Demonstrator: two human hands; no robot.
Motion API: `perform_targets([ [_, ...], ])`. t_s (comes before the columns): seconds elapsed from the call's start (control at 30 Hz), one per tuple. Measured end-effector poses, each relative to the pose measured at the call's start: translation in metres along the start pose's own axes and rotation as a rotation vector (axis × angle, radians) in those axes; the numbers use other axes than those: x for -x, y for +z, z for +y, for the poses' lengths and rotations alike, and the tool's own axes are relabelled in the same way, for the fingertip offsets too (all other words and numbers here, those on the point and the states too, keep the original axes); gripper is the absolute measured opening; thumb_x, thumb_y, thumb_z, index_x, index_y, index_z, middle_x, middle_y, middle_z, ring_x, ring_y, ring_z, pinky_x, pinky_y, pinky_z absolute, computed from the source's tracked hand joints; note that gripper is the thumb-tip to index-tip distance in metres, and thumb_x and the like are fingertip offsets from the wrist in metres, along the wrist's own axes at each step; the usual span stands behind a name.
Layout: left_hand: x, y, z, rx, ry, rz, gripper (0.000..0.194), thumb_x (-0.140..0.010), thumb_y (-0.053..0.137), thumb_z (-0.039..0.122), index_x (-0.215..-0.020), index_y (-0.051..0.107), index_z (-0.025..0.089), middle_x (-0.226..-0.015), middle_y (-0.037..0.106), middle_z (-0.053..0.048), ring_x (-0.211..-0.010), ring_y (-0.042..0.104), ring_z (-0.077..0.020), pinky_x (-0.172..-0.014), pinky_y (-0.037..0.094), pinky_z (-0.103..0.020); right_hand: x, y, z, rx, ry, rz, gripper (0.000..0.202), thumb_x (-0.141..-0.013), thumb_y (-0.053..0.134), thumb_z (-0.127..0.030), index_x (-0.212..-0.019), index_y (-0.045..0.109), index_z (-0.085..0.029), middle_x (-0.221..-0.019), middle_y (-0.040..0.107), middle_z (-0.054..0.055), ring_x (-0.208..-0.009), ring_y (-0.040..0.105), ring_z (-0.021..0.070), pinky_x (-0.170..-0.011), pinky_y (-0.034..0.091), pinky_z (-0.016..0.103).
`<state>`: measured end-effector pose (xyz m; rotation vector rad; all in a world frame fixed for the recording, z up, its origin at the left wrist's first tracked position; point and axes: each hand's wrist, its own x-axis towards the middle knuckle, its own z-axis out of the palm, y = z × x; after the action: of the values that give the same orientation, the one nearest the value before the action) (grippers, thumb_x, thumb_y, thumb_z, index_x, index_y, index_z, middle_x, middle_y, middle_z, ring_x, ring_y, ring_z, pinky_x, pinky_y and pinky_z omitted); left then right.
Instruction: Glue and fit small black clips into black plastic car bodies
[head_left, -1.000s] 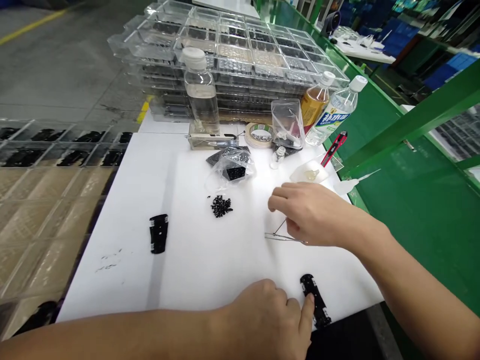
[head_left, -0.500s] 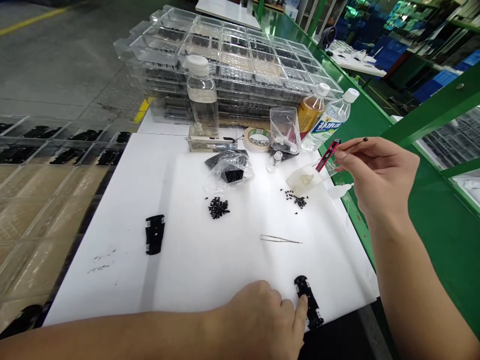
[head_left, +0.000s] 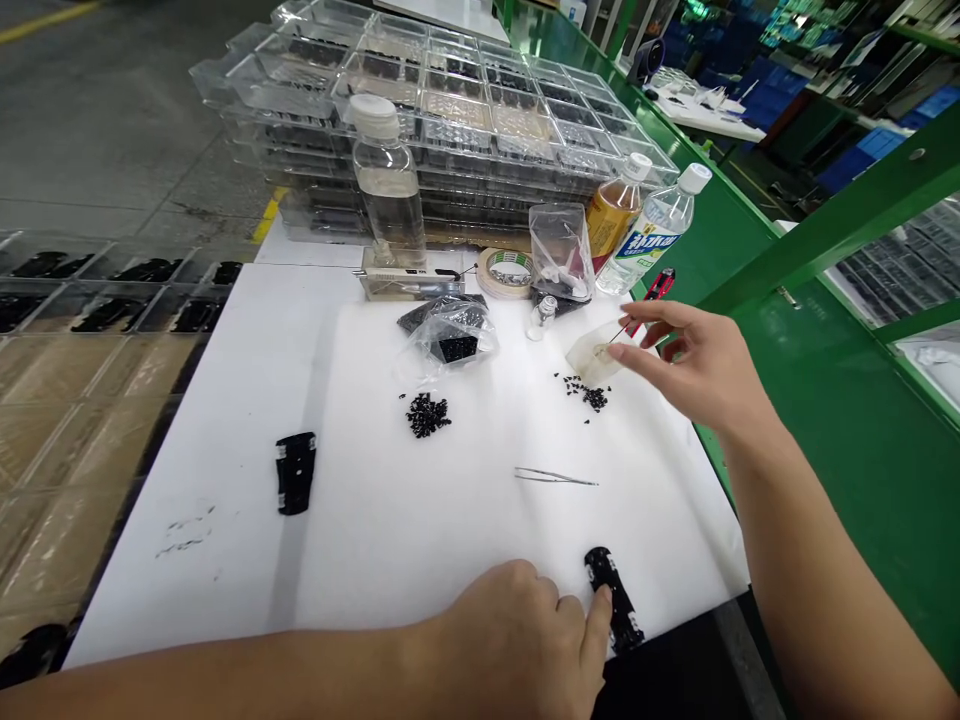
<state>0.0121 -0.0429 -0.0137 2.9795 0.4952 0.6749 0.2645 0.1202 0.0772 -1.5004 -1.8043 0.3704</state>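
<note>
My left hand (head_left: 529, 640) lies at the front of the white table, fingers curled, the index fingertip pressing on a black slotted part (head_left: 621, 612) at the table's edge. My right hand (head_left: 694, 360) pinches a thin stick (head_left: 619, 333), its tip down at a clear blob on a small translucent sheet (head_left: 589, 358). Behind those fingers lies a red and black cutter (head_left: 660, 285). Just in front of the sheet are scattered tiny black pieces (head_left: 595, 398). Metal tweezers (head_left: 556, 477) rest between the two hands.
A second black part (head_left: 295, 472) lies at left. Mid-table are a heap of tiny black pieces (head_left: 428, 415) and a plastic bag (head_left: 457, 340). Behind stand a clear bottle (head_left: 390, 195), a tape roll (head_left: 505, 272), drink bottles (head_left: 649, 240) and stacked clear trays (head_left: 465, 110).
My right hand has come down and left from beside the cutter, bringing the stick's tip to the sheet. My left hand still presses the black part. The view has shifted slightly.
</note>
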Motion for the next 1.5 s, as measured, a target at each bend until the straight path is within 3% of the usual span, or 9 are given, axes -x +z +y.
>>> perform_targets([
  [0.07,0.001,0.000,0.001,0.004,0.010,-0.024,0.050,-0.103,0.064,0.035,-0.137,0.069,-0.001,-0.067,0.063,-0.002,-0.050,0.052,-0.0172,-0.036,0.039,-0.032,0.015,-0.008,-0.009,-0.019,-0.115,-0.090,0.033,-0.090,0.083,-0.031,-0.123,0.075,-0.030,-0.096,0.073,0.003,-0.074,0.058,0.0184,-0.064,0.045,0.035],
  [0.2,0.002,0.001,0.003,0.030,-0.001,-0.054,0.050,-0.102,0.064,0.034,-0.139,0.068,0.000,-0.070,0.065,-0.003,-0.051,0.055,-0.0188,-0.037,0.043,-0.033,0.054,0.009,-0.028,-0.313,-0.161,-0.730,0.057,-0.098,0.080,-0.031,-0.150,0.057,-0.030,-0.094,0.067,-0.001,-0.068,0.054,0.0136,-0.061,0.047,0.029],
  [0.23,0.002,0.001,0.004,0.038,-0.010,-0.049,0.049,-0.101,0.065,0.033,-0.138,0.068,0.000,-0.070,0.066,-0.004,-0.051,0.055,-0.0193,-0.037,0.044,-0.034,0.062,0.022,-0.033,-0.290,-0.160,-0.762,0.061,-0.096,0.084,-0.037,-0.150,0.057,-0.028,-0.096,0.067,0.000,-0.068,0.055,0.0130,-0.062,0.047,0.028],
  [0.37,0.001,0.002,0.002,0.060,-0.018,-0.046,0.050,-0.099,0.064,0.030,-0.138,0.068,-0.002,-0.070,0.067,-0.004,-0.051,0.056,-0.0205,-0.037,0.046,-0.036,0.075,0.062,-0.051,-0.117,-0.270,-0.625,0.019,-0.108,0.069,-0.033,-0.117,0.078,-0.020,-0.095,0.071,0.006,-0.076,0.065,0.0152,-0.071,0.050,0.031],
  [0.47,0.000,0.000,0.000,0.059,-0.004,-0.057,0.050,-0.100,0.063,0.030,-0.139,0.068,-0.001,-0.071,0.066,-0.004,-0.052,0.056,-0.0206,-0.037,0.046,-0.036,0.069,0.045,-0.050,-0.290,-0.238,-0.597,0.016,-0.108,0.069,-0.029,-0.112,0.083,-0.022,-0.101,0.079,0.007,-0.084,0.074,0.0182,-0.075,0.058,0.032],
  [0.63,0.001,-0.002,0.002,0.064,-0.003,-0.028,0.049,-0.098,0.067,0.028,-0.138,0.069,-0.001,-0.066,0.061,-0.001,-0.050,0.051,-0.0176,-0.036,0.042,-0.033,0.065,-0.008,0.004,-0.511,0.210,-0.215,0.027,-0.090,0.092,-0.037,-0.114,0.087,-0.026,-0.100,0.085,0.008,-0.085,0.082,0.0252,-0.078,0.073,0.038],
  [0.83,0.001,0.001,0.005,0.092,-0.049,-0.028,0.051,-0.093,0.071,0.026,-0.137,0.070,0.001,-0.066,0.060,0.001,-0.050,0.052,-0.0172,-0.036,0.043,-0.033,0.064,0.018,0.061,-0.455,0.350,0.048,0.035,-0.086,0.093,-0.050,-0.108,0.087,-0.024,-0.105,0.085,0.009,-0.092,0.083,0.0279,-0.088,0.075,0.046],
  [1.13,0.000,-0.002,-0.003,0.086,-0.015,-0.074,0.050,-0.097,0.072,0.031,-0.138,0.070,0.002,-0.067,0.061,0.001,-0.052,0.055,-0.0154,-0.039,0.043,-0.033,0.065,0.031,0.057,-0.277,0.277,0.116,0.027,-0.087,0.090,-0.050,-0.096,0.087,-0.025,-0.088,0.083,0.007,-0.078,0.080,0.0269,-0.073,0.073,0.042],
  [1.5,0.000,0.000,0.000,0.104,-0.024,-0.072,0.050,-0.096,0.072,0.028,-0.138,0.069,0.001,-0.067,0.062,0.001,-0.052,0.054,-0.0155,-0.040,0.043,-0.032,0.056,0.020,0.069,-0.390,0.299,-0.032,0.029,-0.086,0.092,-0.048,-0.104,0.087,-0.025,-0.098,0.084,0.008,-0.085,0.082,0.0262,-0.080,0.073,0.042],
])
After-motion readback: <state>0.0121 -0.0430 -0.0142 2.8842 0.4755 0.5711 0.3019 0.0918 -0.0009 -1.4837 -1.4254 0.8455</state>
